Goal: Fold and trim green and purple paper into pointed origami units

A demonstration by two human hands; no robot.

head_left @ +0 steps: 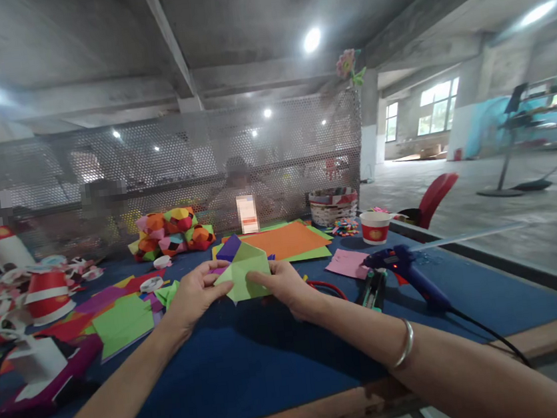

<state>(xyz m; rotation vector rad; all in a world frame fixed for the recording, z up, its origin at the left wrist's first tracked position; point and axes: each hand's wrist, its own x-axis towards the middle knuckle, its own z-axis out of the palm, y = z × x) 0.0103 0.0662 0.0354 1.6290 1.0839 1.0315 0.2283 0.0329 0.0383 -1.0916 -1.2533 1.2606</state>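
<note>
Light green folded paper (248, 276): long axis roughly side to side, one corner peaking up, another pointing left, small tip down. Thin, matte, flat facets, sharp creases. Purple paper (227, 248) shows behind its upper left edge; can't tell if joined. Sits between both hands, nearer the person than the flat orange sheet (292, 239), above the blue desk (257, 372). Left hand (199, 286) pinches left end; right hand (284, 282) grips right end, thumb on front face. Faceted paper balls (173, 231) left of orange sheet; plastic glue gun (411, 274) right, nearer side.
</note>
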